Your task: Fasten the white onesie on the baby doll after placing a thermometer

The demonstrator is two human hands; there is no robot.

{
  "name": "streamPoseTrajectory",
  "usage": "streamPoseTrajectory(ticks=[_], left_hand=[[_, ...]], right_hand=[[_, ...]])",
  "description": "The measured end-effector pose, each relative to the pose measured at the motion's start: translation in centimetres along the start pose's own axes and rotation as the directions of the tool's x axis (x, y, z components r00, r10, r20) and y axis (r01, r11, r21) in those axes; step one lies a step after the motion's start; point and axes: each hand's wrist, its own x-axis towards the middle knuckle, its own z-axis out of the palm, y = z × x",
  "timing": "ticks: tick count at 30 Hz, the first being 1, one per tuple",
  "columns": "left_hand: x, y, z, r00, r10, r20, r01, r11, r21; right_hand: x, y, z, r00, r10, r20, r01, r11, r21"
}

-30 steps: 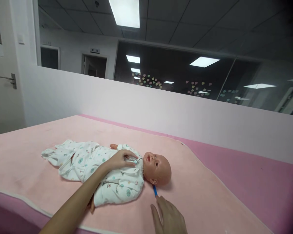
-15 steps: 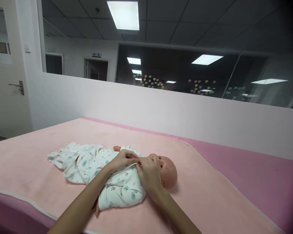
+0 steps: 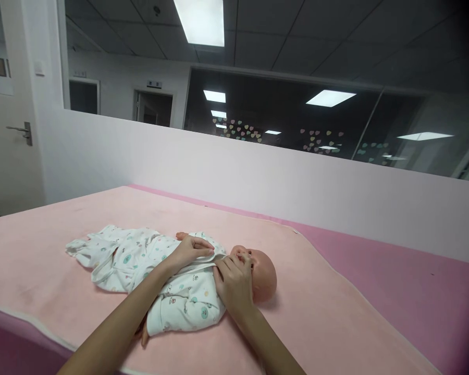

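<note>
A baby doll point(image 3: 264, 276) lies on its back, head to the right, dressed in white printed baby clothes. My right hand point(image 3: 234, 281) is at its neck, fingers pinched on the collar edge of the baby shirt point(image 3: 187, 299). The hand covers part of the doll's chin and mouth. Across the doll's chest rests my left hand point(image 3: 191, 250), fingers stretched toward the right hand over the shirt's front edge. The doll's own hands stick out of the sleeves, one near me and one on the far side. White printed trousers point(image 3: 121, 255) cover its legs.
A pale pink blanket point(image 3: 328, 323) with a white edge lies under the doll, over a darker pink mat point(image 3: 414, 271). Behind stands a low white wall point(image 3: 297, 182) topped by windows with heart stickers. A door point(image 3: 11, 156) is at the left.
My left hand has drawn slightly back from the right, its fingers straighter. The right hand stays at the collar. The whole view has shifted a little.
</note>
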Motion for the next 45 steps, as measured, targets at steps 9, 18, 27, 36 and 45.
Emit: streamPoseTrajectory(ticks=[9, 18, 27, 36, 45], left_hand=[[0.0, -0.2, 0.1, 1.0, 0.002, 0.009, -0.002, 1.0, 0.007], [-0.3, 0.2, 0.4, 0.996, 0.002, 0.089, -0.009, 0.997, 0.079], [-0.7, 0.9, -1.1, 0.94, -0.002, 0.341, -0.039, 0.993, 0.115], [-0.5, 0.5, -0.8, 0.955, 0.016, 0.296, -0.094, 0.963, 0.253], [-0.4, 0.7, -0.7, 0.94, 0.079, 0.333, -0.159, 0.962, 0.221]], right_hand=[[-0.4, 0.0, -0.4, 0.997, -0.072, -0.039, 0.072, 0.997, -0.02], [-0.6, -0.1, 0.4, 0.998, -0.062, -0.033, 0.06, 0.997, -0.051], [-0.8, 0.3, 1.2, 0.982, -0.118, -0.147, 0.119, 0.993, -0.001], [-0.8, 0.6, 1.7, 0.985, -0.137, -0.109, 0.144, 0.987, 0.064], [-0.9, -0.5, 1.4, 0.98, 0.039, -0.194, -0.012, 0.99, 0.14]])
